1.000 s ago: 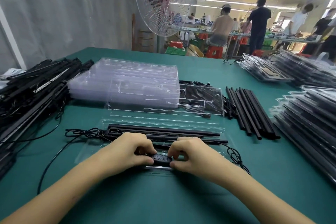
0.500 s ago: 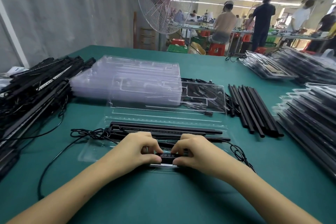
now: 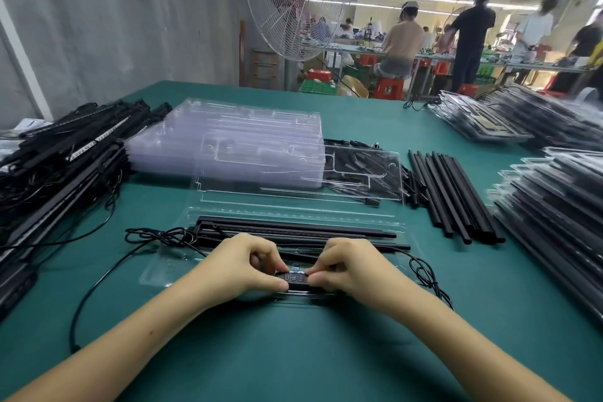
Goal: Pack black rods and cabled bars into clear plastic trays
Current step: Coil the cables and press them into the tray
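Clear plastic tray (image 3: 163, 266) at the near table edge holds its cabled bars (image 3: 293, 226); left hand (image 3: 235, 268) and right hand (image 3: 354, 266) both pinch the button controller (image 3: 295, 278) at its front pocket (the cable (image 3: 146, 233) lies outside); loose rods (image 3: 456, 196) and empty trays (image 3: 228, 140) wait.

No readable text or numbers, button marks on the inline controller (image 3: 295, 278) too small to read

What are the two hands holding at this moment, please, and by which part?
Both pinch the small black button controller: the left hand at its left end, the right hand at its right end, over the clear tray.
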A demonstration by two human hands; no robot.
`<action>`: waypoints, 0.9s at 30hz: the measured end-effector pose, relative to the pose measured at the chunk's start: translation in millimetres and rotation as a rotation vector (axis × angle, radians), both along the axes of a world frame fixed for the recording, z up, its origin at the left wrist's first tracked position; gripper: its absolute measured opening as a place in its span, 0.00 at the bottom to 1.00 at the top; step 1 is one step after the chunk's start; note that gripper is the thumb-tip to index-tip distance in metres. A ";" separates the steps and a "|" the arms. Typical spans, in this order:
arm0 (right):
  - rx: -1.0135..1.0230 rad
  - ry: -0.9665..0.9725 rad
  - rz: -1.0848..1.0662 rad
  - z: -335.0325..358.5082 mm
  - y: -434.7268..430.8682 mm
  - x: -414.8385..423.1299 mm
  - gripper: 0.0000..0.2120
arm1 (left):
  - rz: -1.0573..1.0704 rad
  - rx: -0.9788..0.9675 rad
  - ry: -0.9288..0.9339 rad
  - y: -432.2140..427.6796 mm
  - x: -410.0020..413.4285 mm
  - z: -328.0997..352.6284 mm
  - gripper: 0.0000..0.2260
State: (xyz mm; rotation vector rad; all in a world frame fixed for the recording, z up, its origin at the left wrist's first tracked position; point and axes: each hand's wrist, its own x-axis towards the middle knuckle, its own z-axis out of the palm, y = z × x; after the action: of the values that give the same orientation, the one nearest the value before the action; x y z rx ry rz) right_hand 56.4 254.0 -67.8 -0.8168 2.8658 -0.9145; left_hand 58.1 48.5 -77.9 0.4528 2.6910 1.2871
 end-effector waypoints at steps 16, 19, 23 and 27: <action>0.171 -0.011 -0.148 27.6 25.1 -0.2 0.08 | -0.028 -0.090 0.182 -0.9 6.4 -1.8 0.05; 0.200 0.060 -0.377 47.2 66.8 -10.3 0.09 | -0.135 -0.289 0.246 -5.9 2.6 5.3 0.06; 0.388 -0.182 -0.492 47.1 107.4 -16.5 0.11 | -0.108 -0.388 0.390 -14.4 -3.2 15.5 0.14; 0.174 -0.373 -0.366 48.2 117.1 -15.5 0.05 | -0.159 -0.743 0.226 -18.4 -7.7 10.1 0.26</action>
State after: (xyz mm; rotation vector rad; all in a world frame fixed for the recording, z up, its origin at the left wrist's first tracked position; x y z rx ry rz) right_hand 40.8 371.1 -19.7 -0.0891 2.7425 -0.7288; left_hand 50.4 30.1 -67.8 0.7070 2.9614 0.1507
